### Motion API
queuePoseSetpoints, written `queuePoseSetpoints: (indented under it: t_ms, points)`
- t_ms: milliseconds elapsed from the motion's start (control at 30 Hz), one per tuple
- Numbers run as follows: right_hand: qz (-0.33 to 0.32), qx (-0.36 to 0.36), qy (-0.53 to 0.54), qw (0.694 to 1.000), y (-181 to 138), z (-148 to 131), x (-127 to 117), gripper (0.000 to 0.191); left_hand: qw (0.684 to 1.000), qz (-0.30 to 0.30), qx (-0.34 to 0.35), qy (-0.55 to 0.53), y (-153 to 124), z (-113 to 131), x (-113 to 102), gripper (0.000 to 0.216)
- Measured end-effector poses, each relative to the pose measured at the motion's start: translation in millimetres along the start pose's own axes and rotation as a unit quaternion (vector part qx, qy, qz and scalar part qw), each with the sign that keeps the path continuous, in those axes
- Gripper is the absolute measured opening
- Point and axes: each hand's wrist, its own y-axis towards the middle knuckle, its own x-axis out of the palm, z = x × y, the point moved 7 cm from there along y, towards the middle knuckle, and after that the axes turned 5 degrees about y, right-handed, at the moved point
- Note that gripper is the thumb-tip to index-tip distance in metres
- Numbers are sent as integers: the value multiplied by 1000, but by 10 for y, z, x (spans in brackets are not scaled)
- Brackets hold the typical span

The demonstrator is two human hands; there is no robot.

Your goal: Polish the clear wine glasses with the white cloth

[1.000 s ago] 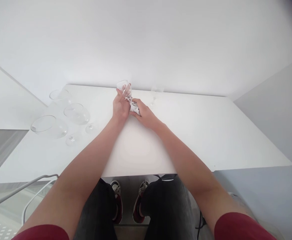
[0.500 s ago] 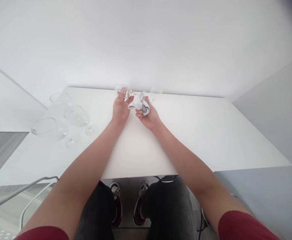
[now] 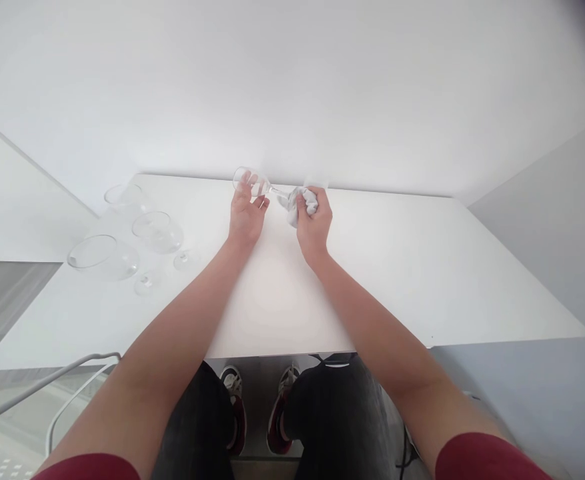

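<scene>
The wine glass (image 3: pixel 267 187) was held above the far part of the white table (image 3: pixel 277 293), close to the wall (image 3: pixel 292 80). It lay on its side in the air, its long axis running crosswise: the mouth pointed left, and the stem ran right, slanting a little towards the person. The left hand (image 3: pixel 245 217) cradled the bowl, its fingers loosely curled and showing through the clear wall. The right hand (image 3: pixel 316 230) was closed on a bunched white cloth (image 3: pixel 295 212), thumb pressed on its near side; the cloth hid the foot end.

Half a second before, the right hand had been further left and turned palm up, with the cloth hanging looser; by now it had shifted right and clasped the cloth, leaving a stretch of stem bare. 1 second before, both hands had been together and the glass had slanted more steeply, mouth towards the wall.

To the left, 3 stemmed glasses (image 3: pixel 158 241) stood upright, and 1 more glass (image 3: pixel 316 181) showed partly behind the right hand.
</scene>
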Motion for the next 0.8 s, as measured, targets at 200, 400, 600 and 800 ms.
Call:
queuePoseSetpoints:
  t_ms: [200, 400, 600, 800]
  points:
    - [-148, -179, -138, 963, -159, -369, 219, 39, 999, 28, -2, -24, -38, 28, 10, 27]
    - [-185, -195, -236, 934, -189, -288, 323, 32, 998, -51, -33, -12, -107, 23, 187, 34]
    - [-89, -63, -44, 993, -226, -324, 271, 42, 997, -48, -51, -12, -105, -45, 168, 37]
    - [-52, 215, 136, 966, -148, 143, 280, 53, 998, -59, -13, -19, -102, 25, 197, 27]
